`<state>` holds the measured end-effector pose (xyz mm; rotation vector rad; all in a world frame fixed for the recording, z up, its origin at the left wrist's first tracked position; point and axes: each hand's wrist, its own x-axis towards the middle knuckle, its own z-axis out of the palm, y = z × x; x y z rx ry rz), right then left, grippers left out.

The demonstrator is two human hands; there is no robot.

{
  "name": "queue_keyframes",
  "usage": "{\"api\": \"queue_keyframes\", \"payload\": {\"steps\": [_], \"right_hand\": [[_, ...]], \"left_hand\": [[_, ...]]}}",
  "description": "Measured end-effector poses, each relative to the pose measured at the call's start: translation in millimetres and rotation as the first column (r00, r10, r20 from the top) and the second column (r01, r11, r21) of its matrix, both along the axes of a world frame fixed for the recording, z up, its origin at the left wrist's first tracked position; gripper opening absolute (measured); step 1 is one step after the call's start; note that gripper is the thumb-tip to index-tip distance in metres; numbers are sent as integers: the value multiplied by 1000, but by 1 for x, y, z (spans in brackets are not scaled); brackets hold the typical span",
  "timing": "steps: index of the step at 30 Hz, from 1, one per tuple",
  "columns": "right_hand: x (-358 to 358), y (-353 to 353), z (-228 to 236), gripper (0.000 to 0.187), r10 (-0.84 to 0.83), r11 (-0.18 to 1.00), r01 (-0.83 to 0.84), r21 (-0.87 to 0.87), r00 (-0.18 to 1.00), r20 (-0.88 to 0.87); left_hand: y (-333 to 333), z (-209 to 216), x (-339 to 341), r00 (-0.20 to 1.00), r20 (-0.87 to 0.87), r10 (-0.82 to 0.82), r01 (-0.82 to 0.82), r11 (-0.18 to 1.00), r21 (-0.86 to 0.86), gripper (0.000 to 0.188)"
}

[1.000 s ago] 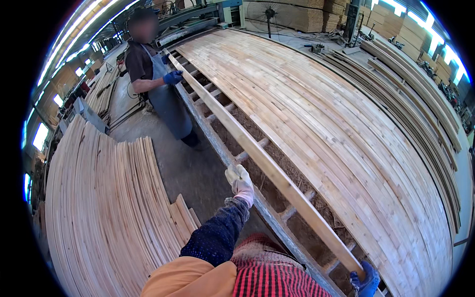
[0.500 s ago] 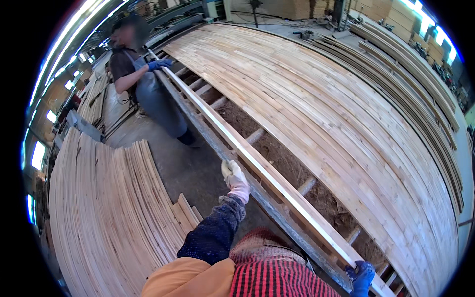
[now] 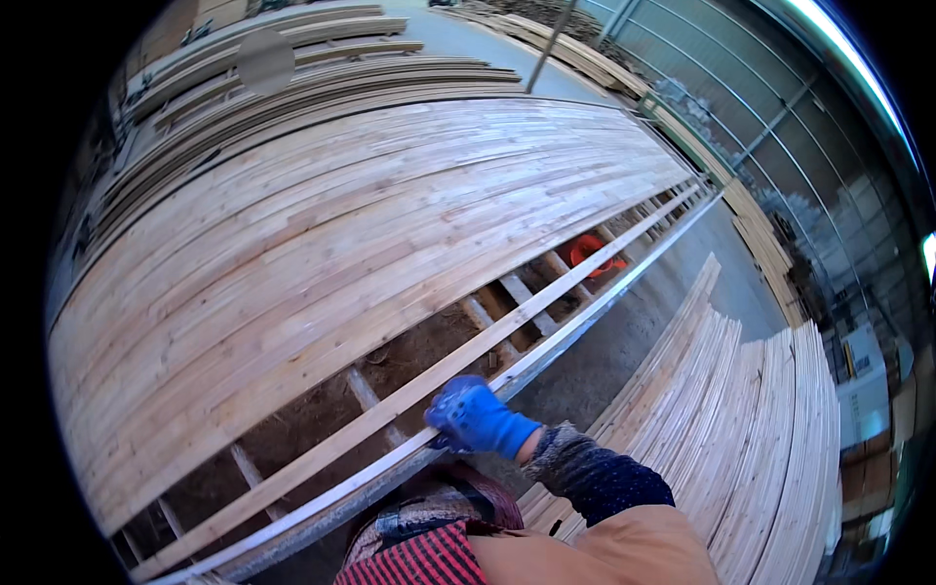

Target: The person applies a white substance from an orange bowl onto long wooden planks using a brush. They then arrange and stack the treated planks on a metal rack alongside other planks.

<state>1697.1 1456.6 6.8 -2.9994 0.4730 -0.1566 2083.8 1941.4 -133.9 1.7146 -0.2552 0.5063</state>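
My right hand (image 3: 476, 417), in a blue glove, is closed with its fingers curled over a long pale wooden strip (image 3: 575, 327) at the near edge of a low frame. This strip runs along the grey near rail (image 3: 327, 512). Beyond it, a second long wooden strip (image 3: 327, 450) lies across the crossbars (image 3: 363, 390), parallel to the first with a gap between. Farther off, boards laid side by side form a wide wooden panel (image 3: 292, 253). My left hand is outside the view.
A red-orange object (image 3: 593, 253) sits among the crossbars. At the right, a large stack of long thin boards (image 3: 721, 390) rests beside the grey floor (image 3: 673, 292). More timber (image 3: 380, 73) lies beyond the panel. A thin post (image 3: 551, 47) stands at the far side.
The view has swung to the right. My left hand and the co-worker have gone out of it. My blue-gloved right hand now appears near the middle, closed on the near strip.
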Motion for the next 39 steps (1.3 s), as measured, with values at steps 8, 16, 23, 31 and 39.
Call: {"api": "queue_keyframes", "payload": {"steps": [8,16,23,31,39], "right_hand": [[16,16,-50,25,-21,1000,21,-12,999,29],[46,19,-34,25,51,998,-52,30,998,36],[42,29,-81,21,16,998,-25,66,991,134],[39,31,-68,19,26,999,-29,33,993,112],[50,21,-78,23,-22,997,22,69,1000,-8]], "left_hand": [[20,-52,20,938,345,43,-300,600,741,50],[16,-31,18,939,342,41,-273,694,666,53],[24,-20,7,955,229,186,-293,699,653,45],[9,-16,8,958,44,283,-263,808,527,45],[-7,-6,7,962,48,268,-254,820,514,49]]}}
